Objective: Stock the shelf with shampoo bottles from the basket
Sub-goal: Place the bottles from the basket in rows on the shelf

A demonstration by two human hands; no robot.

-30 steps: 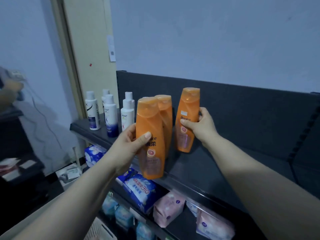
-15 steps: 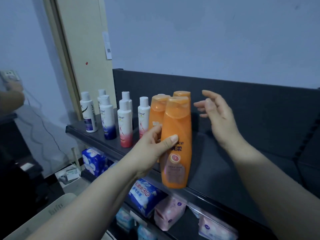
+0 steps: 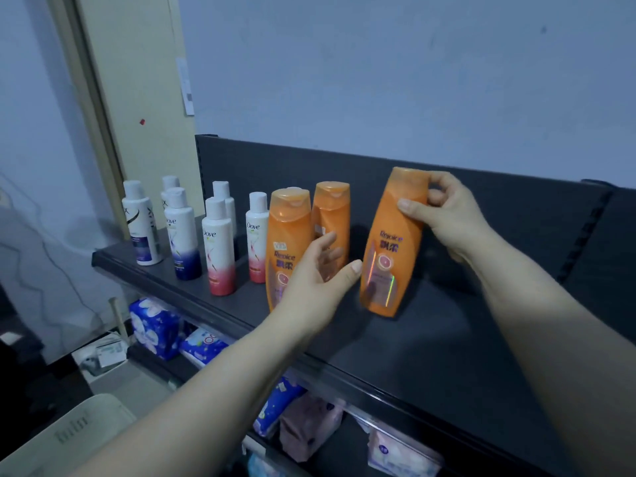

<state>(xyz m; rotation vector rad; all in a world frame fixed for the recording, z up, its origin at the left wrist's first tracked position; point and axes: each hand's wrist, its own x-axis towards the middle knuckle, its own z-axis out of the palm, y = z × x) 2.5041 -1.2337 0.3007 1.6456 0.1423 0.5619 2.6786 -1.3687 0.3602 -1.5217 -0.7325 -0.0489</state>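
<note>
The right hand (image 3: 444,215) grips an orange Rejoice shampoo bottle (image 3: 390,256) by its top. The thumb lies across the front just under the cap, and the other fingers (image 3: 437,194) curl round the cap's far side. The bottle leans, its cap up at the right fingers and its base down on the dark top shelf (image 3: 430,359), below and to the left of them. How much of the base meets the shelf cannot be told.

The left hand (image 3: 316,280) holds nothing. Its fingers (image 3: 325,241) are loosely spread, and the thumb points at the lower part of the gripped bottle, its tip just beside the plastic; contact cannot be told.

Just behind the left fingers two more orange bottles stand upright on the same shelf. The front Rejoice bottle (image 3: 287,235) is partly covered by the palm, and the rear orange bottle (image 3: 332,211) rises behind the fingertips. Whether the fingers touch either one is unclear.

Further left of the left fingers stand the white Dove bottles (image 3: 218,242), some with pink bases and one with a blue base. A white bottle with a purple label (image 3: 141,225) stands near the shelf's left end.

Below both hands, a lower shelf carries blue packs (image 3: 155,325) and pink packs (image 3: 306,428). A pale slotted basket (image 3: 69,432) sits lowest, to the left of the left forearm.
</note>
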